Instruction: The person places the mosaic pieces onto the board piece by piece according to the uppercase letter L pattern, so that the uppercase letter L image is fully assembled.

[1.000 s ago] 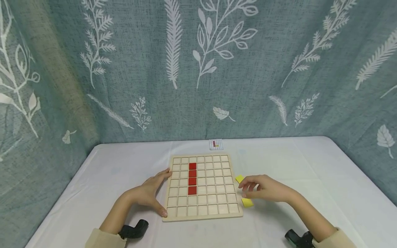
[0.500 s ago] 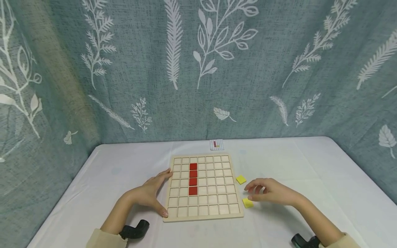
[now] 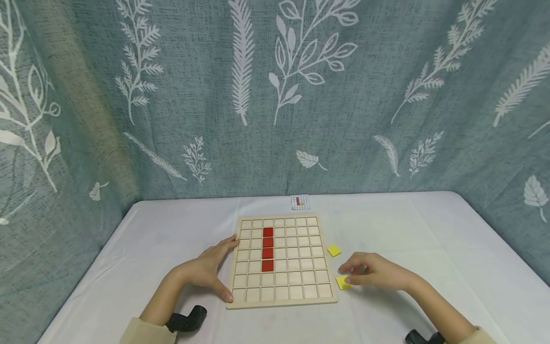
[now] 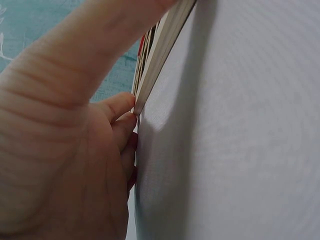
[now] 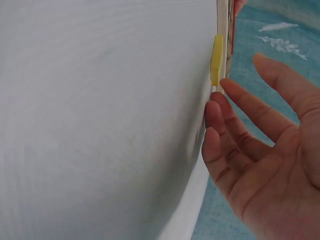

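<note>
A wooden grid board (image 3: 281, 305) lies on the white table, with several red tiles (image 3: 268, 253) in one column. My left hand (image 3: 204, 270) rests against the board's left edge, thumb and fingers spread; in the left wrist view the fingertips touch the board's side (image 4: 162, 52). Right of the board lie two yellow tiles, an upper one (image 3: 333, 250) and a lower one (image 3: 342, 282). My right hand (image 3: 380, 273) is at the lower tile, fingers loosely bent and thumb apart. The right wrist view shows a yellow tile (image 5: 216, 60) just beyond the fingertips, with nothing held.
A small card (image 3: 300, 201) with a printed grid lies behind the board at the table's back edge. A patterned teal curtain (image 3: 258, 157) hangs behind and at the sides. Black devices are strapped at both wrists, the left one (image 3: 186, 320) near the table's front.
My right hand has moved away from the upper yellow tile, slightly right and toward the table's front, to the lower one. My left hand stays against the board.
</note>
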### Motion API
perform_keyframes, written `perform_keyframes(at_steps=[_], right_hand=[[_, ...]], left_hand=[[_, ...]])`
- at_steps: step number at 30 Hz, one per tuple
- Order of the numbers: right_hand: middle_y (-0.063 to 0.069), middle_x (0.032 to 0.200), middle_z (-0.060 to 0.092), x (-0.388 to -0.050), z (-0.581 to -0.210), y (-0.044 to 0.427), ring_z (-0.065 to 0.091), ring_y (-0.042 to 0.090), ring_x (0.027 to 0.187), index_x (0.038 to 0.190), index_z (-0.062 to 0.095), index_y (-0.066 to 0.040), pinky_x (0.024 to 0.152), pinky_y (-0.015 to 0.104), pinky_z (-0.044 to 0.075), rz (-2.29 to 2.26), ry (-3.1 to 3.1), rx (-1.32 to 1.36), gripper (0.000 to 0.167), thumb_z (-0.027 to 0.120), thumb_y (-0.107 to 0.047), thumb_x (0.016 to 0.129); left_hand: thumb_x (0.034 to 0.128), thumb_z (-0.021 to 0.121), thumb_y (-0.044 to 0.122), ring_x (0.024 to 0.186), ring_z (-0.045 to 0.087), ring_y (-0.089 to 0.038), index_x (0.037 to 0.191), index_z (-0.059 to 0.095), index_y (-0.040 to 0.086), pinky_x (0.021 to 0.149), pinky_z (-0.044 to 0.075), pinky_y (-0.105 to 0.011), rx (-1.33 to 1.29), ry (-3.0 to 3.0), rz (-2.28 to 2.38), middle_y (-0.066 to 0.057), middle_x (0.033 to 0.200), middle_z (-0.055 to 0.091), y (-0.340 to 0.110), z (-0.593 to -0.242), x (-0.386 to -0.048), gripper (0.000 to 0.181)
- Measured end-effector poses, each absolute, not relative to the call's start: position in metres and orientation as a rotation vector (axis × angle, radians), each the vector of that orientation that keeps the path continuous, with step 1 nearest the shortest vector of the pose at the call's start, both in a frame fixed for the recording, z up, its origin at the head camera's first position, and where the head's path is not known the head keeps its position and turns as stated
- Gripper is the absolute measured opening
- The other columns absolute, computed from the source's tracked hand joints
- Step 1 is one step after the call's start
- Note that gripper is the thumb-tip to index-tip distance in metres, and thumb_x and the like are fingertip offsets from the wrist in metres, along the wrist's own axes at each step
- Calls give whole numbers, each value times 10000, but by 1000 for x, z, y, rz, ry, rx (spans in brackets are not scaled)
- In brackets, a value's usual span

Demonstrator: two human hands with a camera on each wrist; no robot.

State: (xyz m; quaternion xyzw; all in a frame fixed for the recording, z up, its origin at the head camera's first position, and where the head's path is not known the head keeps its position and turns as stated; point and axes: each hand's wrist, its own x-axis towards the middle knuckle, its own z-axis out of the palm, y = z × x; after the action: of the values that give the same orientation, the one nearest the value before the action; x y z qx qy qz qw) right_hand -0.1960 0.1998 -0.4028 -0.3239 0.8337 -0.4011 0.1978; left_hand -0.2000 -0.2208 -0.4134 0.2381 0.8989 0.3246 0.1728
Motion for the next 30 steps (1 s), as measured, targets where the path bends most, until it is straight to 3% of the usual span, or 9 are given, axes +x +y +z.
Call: perform_keyframes(at_steps=[15,30], right_hand=[[-37,992,627,-196,-414,201,532,100,847,1061,674,-126,679,232,469,-1052,2399,-930,323,746,-178,751],[-75,884,599,-198,-413,194,500,52,762,957,683,-114,614,203,433,-972,2558,-940,253,762,-207,736]], left_hand=[[493,894,373,1379,71,-445,1437,182,-19,1062,60,-647,671,2552,912,-238,1520,72,-222,-415,-199,1246],[501,889,389,1382,71,-437,1441,176,-14,1063,63,-645,687,2558,905,-230,1523,72,-223,-416,-200,1247]])
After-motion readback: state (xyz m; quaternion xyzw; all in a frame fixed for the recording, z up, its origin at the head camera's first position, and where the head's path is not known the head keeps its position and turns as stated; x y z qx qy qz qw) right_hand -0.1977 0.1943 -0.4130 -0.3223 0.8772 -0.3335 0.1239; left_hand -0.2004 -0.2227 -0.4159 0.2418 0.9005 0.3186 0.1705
